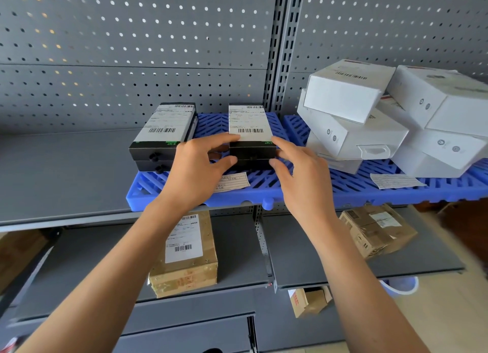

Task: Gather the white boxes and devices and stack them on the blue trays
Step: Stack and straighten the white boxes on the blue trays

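Note:
Two blue trays (184,202) lie side by side on a grey shelf. On the left tray stand two stacks of black devices with white barcode labels: one at the left (163,125) and one in the middle (249,123). My left hand (195,173) pinches the middle stack's front left corner, fingers on top and thumb low on the front. At the front right corner my right hand (303,181) grips it the same way. Several white boxes (346,96) are piled crookedly on the right tray (396,194).
Paper slips (232,182) lie on the trays' front parts. A grey pegboard wall and a slotted upright (280,62) stand behind. Taped cardboard boxes (184,255) sit on the lower shelves, another (377,228) to the right. Bare grey shelf (66,168) stretches left of the trays.

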